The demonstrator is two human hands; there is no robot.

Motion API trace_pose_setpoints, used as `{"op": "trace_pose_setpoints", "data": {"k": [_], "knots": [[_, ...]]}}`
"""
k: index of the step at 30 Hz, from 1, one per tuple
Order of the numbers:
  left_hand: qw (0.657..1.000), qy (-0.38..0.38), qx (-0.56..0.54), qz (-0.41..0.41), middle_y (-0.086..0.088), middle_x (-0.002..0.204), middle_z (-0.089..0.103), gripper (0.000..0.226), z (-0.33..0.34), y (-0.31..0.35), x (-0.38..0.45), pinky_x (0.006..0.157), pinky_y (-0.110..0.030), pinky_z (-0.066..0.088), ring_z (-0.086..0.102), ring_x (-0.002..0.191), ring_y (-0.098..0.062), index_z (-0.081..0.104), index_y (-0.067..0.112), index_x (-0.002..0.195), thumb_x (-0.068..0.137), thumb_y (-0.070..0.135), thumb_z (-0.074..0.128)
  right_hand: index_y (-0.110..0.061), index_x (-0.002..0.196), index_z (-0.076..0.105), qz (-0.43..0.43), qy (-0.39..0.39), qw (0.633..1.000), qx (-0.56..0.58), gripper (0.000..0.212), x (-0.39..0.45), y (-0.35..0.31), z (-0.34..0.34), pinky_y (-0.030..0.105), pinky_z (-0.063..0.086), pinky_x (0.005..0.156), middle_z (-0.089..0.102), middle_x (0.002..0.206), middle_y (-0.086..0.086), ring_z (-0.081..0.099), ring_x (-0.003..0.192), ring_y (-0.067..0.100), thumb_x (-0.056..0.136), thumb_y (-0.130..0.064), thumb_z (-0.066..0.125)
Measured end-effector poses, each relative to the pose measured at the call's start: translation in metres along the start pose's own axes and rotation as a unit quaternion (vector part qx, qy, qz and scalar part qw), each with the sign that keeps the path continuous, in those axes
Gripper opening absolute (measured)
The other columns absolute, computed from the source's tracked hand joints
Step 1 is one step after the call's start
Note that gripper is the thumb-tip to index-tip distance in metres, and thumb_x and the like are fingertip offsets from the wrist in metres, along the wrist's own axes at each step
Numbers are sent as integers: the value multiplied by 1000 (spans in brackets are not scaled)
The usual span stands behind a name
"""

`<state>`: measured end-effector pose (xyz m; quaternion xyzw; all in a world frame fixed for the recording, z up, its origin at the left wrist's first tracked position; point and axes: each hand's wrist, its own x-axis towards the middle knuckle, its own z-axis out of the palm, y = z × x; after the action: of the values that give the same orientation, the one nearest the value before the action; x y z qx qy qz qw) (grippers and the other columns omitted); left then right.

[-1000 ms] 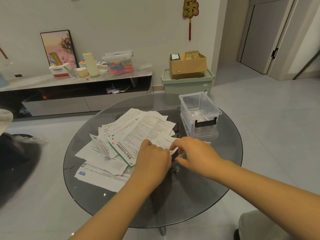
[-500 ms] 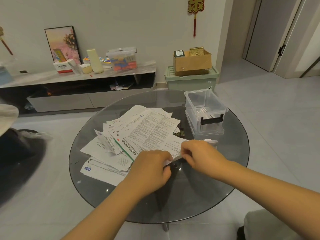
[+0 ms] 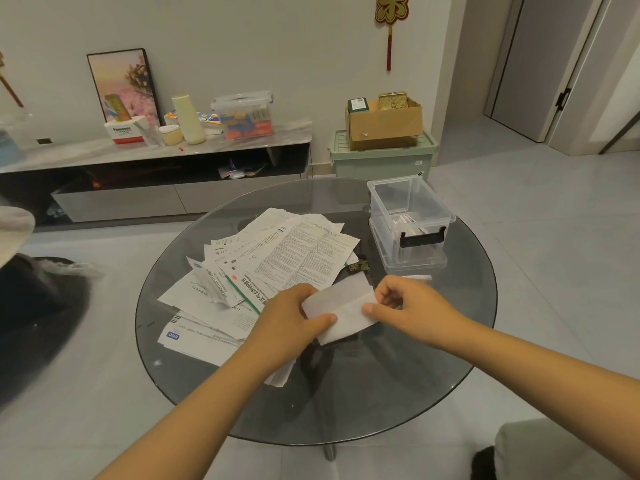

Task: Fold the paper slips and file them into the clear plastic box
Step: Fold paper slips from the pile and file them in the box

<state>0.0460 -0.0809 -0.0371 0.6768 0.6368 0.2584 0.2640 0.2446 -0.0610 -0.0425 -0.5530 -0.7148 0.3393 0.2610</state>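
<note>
Both hands hold one white paper slip [image 3: 341, 306] just above the round glass table [image 3: 398, 393]. My left hand [image 3: 294, 323] grips its left end, thumb on top. My right hand [image 3: 405, 306] pinches the right end, where the slip is partly folded over. A loose pile of printed paper slips [image 3: 277, 258] lies on the table to the left of the hands. The clear plastic box [image 3: 410, 220] with a black latch stands open at the table's far right, a few folded slips inside it.
A small dark clip [image 3: 358, 266] lies between the pile and the box. Behind the table run a low TV cabinet [image 3: 156, 174] with bottles and containers, and a green bin [image 3: 384, 157] carrying a cardboard box. A pale seat corner [image 3: 554, 448] is at bottom right.
The hands have lifted a slip off the table and drawn it toward me; it now shows as a half-folded white strip between them. The camera has shifted slightly.
</note>
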Motion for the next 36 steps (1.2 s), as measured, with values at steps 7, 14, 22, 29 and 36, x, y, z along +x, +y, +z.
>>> {"op": "trace_pose_setpoints", "data": {"k": [7,14,22,29,36], "knots": [[996,-43,68,32,7,122,45,76,16,0,1,83,-26,43,49,103,-12,39,31,131,67,39,80,-22,123,37,21,-13,995,-99,51,-4,-1,11,33,52,78,57,89,-5,58,83,13,82,-23,68],[997,-61,57,0,1,132,38,79,12,-1,9,93,-24,40,50,106,-12,31,36,141,77,22,75,-47,140,5,11,-36,989,-146,89,-3,-3,7,41,55,75,58,79,6,60,74,19,84,-15,65],[986,30,121,114,11,118,40,40,14,-2,0,86,-17,36,42,111,-7,53,29,119,83,18,66,-38,130,50,-2,-63,982,-176,44,-7,-9,3,25,46,78,51,85,-9,48,80,9,90,-20,56],[958,-14,215,191,11,119,54,54,21,-3,-12,86,-23,40,47,109,-8,54,29,124,77,53,42,-17,131,51,63,-130,989,-4,42,-13,-19,9,10,46,60,70,92,7,59,60,2,91,-8,50],[939,-14,266,216,11,118,54,52,18,-4,-9,86,-24,39,48,108,-9,53,32,125,83,63,49,-14,135,46,100,-149,982,63,47,-22,-23,7,12,41,49,68,89,-4,63,60,4,90,-2,45]]}}
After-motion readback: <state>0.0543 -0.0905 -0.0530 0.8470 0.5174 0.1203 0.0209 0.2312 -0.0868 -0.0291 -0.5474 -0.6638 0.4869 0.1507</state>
